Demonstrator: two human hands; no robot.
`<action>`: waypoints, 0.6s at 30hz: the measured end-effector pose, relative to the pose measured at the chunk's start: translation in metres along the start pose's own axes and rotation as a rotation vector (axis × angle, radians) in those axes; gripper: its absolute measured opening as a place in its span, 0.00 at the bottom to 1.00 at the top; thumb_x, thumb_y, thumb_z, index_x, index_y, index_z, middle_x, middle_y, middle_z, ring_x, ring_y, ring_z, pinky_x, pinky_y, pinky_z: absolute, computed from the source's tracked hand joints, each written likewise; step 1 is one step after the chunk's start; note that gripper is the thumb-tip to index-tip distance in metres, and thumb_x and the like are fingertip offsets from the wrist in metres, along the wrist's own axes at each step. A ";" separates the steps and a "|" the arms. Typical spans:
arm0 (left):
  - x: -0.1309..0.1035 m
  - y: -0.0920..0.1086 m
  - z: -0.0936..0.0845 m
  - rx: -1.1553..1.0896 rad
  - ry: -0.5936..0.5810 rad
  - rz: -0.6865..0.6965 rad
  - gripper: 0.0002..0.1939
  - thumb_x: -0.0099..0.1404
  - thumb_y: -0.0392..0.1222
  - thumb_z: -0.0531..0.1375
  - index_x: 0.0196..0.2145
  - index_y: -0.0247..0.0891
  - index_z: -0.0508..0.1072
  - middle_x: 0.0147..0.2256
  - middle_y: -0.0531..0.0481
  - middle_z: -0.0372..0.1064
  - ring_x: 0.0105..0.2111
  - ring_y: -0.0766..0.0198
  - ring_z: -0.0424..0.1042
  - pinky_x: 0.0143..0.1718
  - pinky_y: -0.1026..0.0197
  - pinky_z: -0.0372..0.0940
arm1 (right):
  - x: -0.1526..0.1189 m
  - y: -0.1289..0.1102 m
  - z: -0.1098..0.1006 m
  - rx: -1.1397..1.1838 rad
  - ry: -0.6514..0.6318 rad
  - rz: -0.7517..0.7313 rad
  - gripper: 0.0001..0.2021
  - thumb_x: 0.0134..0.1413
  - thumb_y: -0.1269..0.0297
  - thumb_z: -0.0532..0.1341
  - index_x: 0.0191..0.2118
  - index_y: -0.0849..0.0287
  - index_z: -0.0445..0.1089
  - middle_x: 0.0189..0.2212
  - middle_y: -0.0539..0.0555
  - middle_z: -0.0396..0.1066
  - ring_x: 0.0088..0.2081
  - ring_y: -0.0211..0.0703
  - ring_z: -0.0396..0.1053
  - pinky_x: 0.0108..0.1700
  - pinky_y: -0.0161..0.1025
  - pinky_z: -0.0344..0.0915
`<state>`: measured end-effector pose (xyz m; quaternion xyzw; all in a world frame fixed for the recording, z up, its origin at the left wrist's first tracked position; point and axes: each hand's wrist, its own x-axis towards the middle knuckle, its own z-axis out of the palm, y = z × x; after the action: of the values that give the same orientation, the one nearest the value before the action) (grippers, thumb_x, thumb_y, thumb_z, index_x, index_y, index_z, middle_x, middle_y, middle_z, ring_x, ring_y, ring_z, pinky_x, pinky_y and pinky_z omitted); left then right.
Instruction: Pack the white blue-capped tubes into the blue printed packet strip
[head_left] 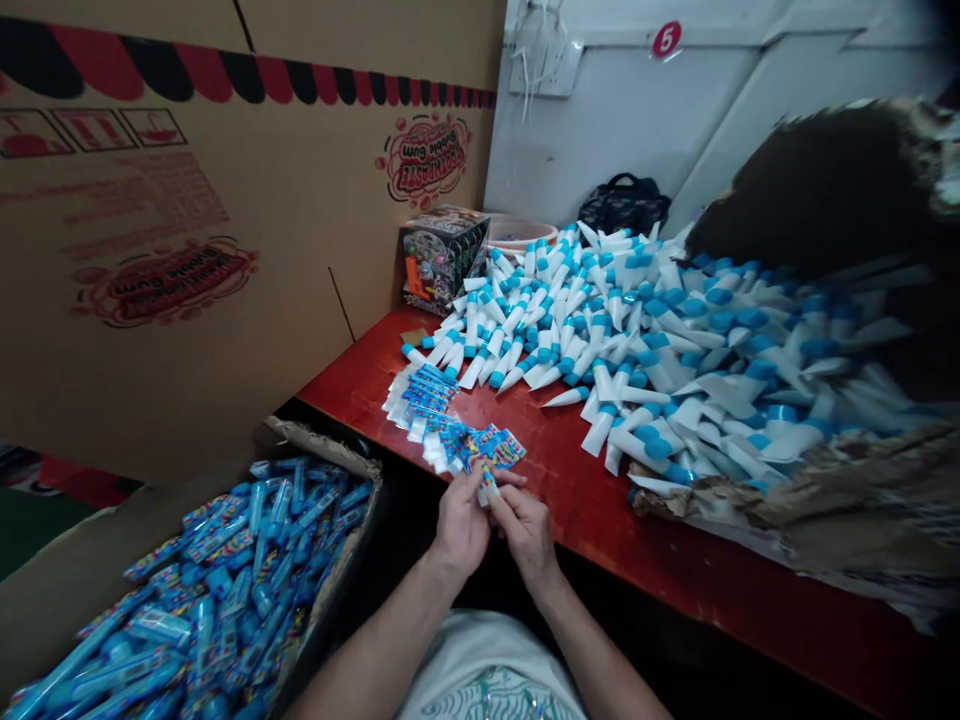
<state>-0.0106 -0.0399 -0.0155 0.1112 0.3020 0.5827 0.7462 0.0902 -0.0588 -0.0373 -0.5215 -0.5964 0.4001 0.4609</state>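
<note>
Both hands meet at the table's front edge, fingers closed on one small printed plastic wrapper point(487, 484) in blue and yellow. My left hand point(460, 525) pinches it from the left, and my right hand point(526, 525) grips its lower end. Whether anything is inside it, I cannot tell. Just beyond my fingers, a fanned row of similar blue printed wrappers point(429, 400) with clear ends lies on the red table point(547, 480). Behind them spreads a large heap of white tubes with blue caps point(585, 310), none of them touched by my hands.
At lower left stands an open carton point(367, 462) full of blue wrapped tubes point(240, 570). A tall cardboard box point(285, 220) walls off the left side. Further back are a printed box point(442, 260), a pink basin point(525, 232) and a dark bag point(624, 200). Torn cardboard point(810, 500) borders the heap at right.
</note>
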 end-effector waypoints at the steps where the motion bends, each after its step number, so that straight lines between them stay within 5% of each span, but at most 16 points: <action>1: -0.001 -0.002 0.001 0.025 0.008 0.010 0.11 0.59 0.46 0.61 0.31 0.34 0.72 0.30 0.44 0.74 0.37 0.54 0.74 0.39 0.56 0.67 | 0.002 0.001 0.001 -0.010 -0.013 -0.012 0.20 0.58 0.54 0.54 0.19 0.59 0.64 0.16 0.47 0.60 0.19 0.34 0.59 0.22 0.31 0.56; 6: -0.002 0.001 -0.005 -0.012 -0.029 -0.084 0.14 0.60 0.49 0.60 0.32 0.33 0.73 0.35 0.40 0.75 0.39 0.52 0.73 0.37 0.54 0.67 | 0.008 0.010 -0.002 0.031 -0.161 -0.057 0.13 0.57 0.56 0.55 0.28 0.59 0.70 0.19 0.47 0.65 0.20 0.34 0.62 0.24 0.31 0.60; 10: -0.002 -0.001 -0.010 -0.050 -0.054 -0.146 0.16 0.60 0.51 0.60 0.30 0.34 0.75 0.36 0.39 0.75 0.41 0.50 0.72 0.39 0.54 0.66 | 0.009 0.010 -0.004 -0.035 -0.105 -0.086 0.16 0.58 0.57 0.55 0.23 0.59 0.68 0.17 0.47 0.64 0.20 0.34 0.61 0.22 0.30 0.58; 18: -0.006 -0.009 -0.007 -0.049 -0.013 -0.054 0.14 0.58 0.48 0.62 0.33 0.32 0.77 0.37 0.40 0.75 0.45 0.51 0.71 0.49 0.52 0.63 | 0.013 0.001 0.005 -0.212 -0.009 -0.128 0.18 0.59 0.58 0.54 0.20 0.58 0.66 0.17 0.48 0.63 0.21 0.35 0.61 0.23 0.30 0.56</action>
<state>-0.0085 -0.0493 -0.0235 0.0887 0.2856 0.5688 0.7662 0.0856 -0.0462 -0.0376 -0.5265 -0.6693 0.3069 0.4251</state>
